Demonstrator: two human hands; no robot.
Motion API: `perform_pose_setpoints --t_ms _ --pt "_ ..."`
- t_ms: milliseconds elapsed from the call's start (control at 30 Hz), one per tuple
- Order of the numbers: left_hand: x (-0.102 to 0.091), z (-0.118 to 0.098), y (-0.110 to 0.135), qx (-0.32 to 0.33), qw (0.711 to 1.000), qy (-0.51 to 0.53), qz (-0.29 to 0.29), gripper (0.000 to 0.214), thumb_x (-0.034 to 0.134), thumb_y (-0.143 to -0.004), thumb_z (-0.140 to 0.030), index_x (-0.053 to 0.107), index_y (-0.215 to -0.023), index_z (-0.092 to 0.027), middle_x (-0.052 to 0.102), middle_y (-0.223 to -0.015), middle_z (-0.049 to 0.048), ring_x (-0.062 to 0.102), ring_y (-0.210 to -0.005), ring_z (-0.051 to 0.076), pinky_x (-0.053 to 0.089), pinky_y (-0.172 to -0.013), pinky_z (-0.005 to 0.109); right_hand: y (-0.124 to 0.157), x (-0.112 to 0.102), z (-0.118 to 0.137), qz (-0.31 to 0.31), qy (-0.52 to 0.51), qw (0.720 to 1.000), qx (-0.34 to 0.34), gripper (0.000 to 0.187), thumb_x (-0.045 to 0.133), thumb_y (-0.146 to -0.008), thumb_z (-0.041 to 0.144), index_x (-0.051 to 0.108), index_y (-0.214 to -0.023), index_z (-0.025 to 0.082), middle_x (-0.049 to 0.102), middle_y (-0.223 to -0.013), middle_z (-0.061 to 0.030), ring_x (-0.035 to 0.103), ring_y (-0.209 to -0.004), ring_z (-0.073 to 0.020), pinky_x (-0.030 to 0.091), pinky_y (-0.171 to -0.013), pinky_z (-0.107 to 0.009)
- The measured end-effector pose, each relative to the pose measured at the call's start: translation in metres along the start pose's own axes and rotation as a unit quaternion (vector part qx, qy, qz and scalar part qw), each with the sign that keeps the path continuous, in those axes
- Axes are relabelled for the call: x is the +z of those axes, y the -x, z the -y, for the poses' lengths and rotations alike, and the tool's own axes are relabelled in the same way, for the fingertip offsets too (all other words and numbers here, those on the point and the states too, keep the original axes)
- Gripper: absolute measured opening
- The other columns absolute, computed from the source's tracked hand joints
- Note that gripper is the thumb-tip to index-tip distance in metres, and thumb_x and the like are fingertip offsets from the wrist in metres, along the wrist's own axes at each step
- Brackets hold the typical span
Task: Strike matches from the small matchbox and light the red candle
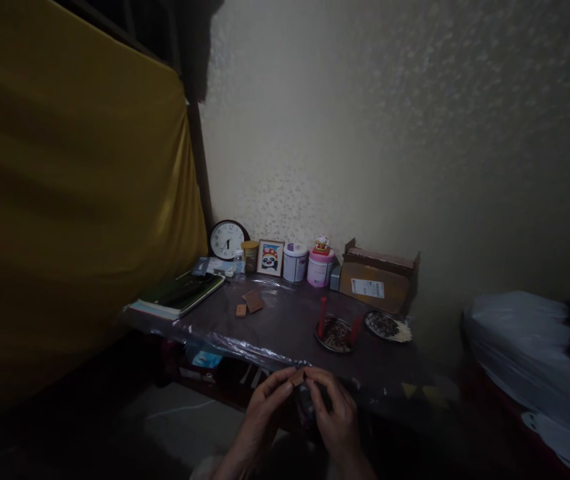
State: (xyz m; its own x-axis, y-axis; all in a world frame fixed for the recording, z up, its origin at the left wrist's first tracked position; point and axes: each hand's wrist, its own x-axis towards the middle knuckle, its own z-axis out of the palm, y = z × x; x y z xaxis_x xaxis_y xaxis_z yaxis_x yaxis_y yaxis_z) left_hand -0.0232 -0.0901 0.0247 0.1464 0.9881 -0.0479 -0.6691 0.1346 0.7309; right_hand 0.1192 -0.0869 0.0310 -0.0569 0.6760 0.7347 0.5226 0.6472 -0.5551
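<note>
My left hand (263,400) and my right hand (333,408) meet low in the view, just in front of the table's near edge. Their fingertips pinch together around a small brownish piece (298,377), too dim to name. On the dark plastic-covered table (285,323), two similar small brown pieces (249,303) lie to the left. A round dish (335,335) of small dark bits stands ahead of my hands, with two red sticks upright at its sides. A second dish (387,326) sits to its right.
Along the wall stand a clock (227,239), a small framed panda picture (270,257), two tins (307,263) and a cardboard box (379,277). Books (179,295) lie at the table's left end. A yellow cloth (69,193) hangs left; white bedding (519,347) lies right.
</note>
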Motion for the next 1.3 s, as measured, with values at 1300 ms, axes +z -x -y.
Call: perform_pose_setpoints --t_ms 1300 --pt "-0.0072 0.0049 -0.0002 0.003 1.0 0.007 0.025 0.034 0.072 -0.064 -0.025 0.068 -0.096 -0.015 0.07 -0.099 0.0124 0.063 -0.091 0.026 0.042 -0.086 0.036 0.0043 0.002 -0.0064 0.0 -0.015 1.0 -0.002 0.017 0.05 -0.085 0.016 0.061 -0.094 0.025 0.068 -0.093 -0.0031 0.064 -0.089 -0.0166 0.05 -0.08 -0.026"
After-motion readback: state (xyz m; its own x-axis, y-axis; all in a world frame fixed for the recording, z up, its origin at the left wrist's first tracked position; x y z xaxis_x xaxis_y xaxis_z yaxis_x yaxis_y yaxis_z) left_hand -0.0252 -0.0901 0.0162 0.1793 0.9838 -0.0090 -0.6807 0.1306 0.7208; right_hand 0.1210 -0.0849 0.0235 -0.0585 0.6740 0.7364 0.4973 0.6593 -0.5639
